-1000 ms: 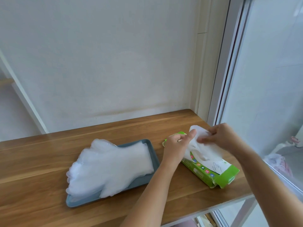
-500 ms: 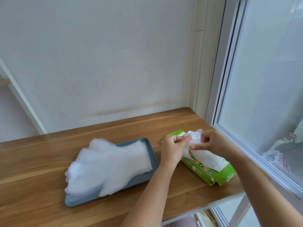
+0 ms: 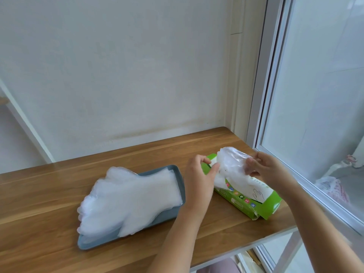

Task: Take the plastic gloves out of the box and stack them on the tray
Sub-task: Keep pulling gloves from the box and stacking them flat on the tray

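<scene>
A green and white glove box (image 3: 248, 198) lies on the wooden table (image 3: 59, 194) at the right. A clear plastic glove (image 3: 231, 161) rises out of its top opening. My right hand (image 3: 265, 169) pinches the glove's right side. My left hand (image 3: 199, 179) has its fingers curled at the glove's left edge, over the box's near end. To the left, a blue-grey tray (image 3: 178, 181) carries a stack of translucent white gloves (image 3: 130, 200) whose fingers hang over the tray's left end.
A white wall runs behind the table. A window frame (image 3: 264, 95) and sill stand close on the right, just past the box. The table's front edge (image 3: 246, 247) and a white leg show at the lower right.
The glove has come further up out of the box and spread wider between my hands. My right hand has moved right, away from the left hand.
</scene>
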Demonstrator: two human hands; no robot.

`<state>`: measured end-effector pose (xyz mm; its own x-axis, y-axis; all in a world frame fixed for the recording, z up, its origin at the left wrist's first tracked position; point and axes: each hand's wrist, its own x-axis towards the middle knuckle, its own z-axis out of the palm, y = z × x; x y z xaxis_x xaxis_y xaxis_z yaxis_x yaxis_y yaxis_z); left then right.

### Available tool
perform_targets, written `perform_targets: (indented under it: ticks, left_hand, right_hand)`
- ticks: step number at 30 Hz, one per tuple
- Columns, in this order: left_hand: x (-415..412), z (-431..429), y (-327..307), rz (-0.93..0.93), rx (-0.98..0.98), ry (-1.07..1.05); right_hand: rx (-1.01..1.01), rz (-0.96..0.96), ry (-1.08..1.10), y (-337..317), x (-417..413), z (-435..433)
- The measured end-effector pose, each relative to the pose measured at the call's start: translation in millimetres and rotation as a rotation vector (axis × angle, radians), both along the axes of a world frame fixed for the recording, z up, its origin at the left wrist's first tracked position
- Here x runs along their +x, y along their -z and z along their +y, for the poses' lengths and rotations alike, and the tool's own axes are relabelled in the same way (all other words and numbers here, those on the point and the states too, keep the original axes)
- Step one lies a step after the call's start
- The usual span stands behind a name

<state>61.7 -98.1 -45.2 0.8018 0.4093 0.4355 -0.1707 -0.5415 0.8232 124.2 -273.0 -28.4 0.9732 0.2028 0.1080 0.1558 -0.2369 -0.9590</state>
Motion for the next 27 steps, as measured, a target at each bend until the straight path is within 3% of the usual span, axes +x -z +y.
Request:
perform_targets:
  ticks: [2, 4, 7, 10, 16, 18, 22, 25, 27]
  left_hand:
    - [-4.6, -12.1, -4.0, -0.089, 0.199, 0.114]
    - [-6.3, -23.5, 0.2, -0.030, 0.345, 0.238]
    - [-7.7, -29.9, 19.0, 0.128, 0.356, 0.269]
    - [-9.8, -31.9, 34.4, 0.224, 0.324, 0.317]
    - [0.3, -37.0, 38.7, 0.373, 0.536, 0.265]
    - [2.3, -34.1, 36.4, 0.397, 0.485, 0.315]
    - [-5.4, -18.4, 13.3, 0.395, 0.091, 0.422]
    - [-18.5, 1.8, -6.3, 0.383, -0.117, 0.337]
    - [-28.6, 18.3, -17.7, 0.409, -0.115, 0.258]
  right_hand:
    - [0.005, 0.000, -0.013, 0.6, -0.8, 4.8]
    - [-0.069, -0.011, -0.029, 1.9, -0.4, 5.6]
    - [-0.230, -0.065, 0.016, -0.5, -4.2, 6.5]
    - [-0.231, -0.133, 0.103, -3.9, -4.7, 9.4]
    - [-0.199, -0.312, 0.093, -70.9, -11.9, 14.1]
    - [-0.124, -0.339, 0.009, -98.3, -16.8, 12.7]
    - [-0.022, -0.281, -0.249, -140.6, -25.7, 9.0]
    - [-0.056, -0.232, -0.332, -148.4, -32.1, 16.2]
    - [-0.083, -0.212, -0.331, -146.1, -36.1, 24.6]
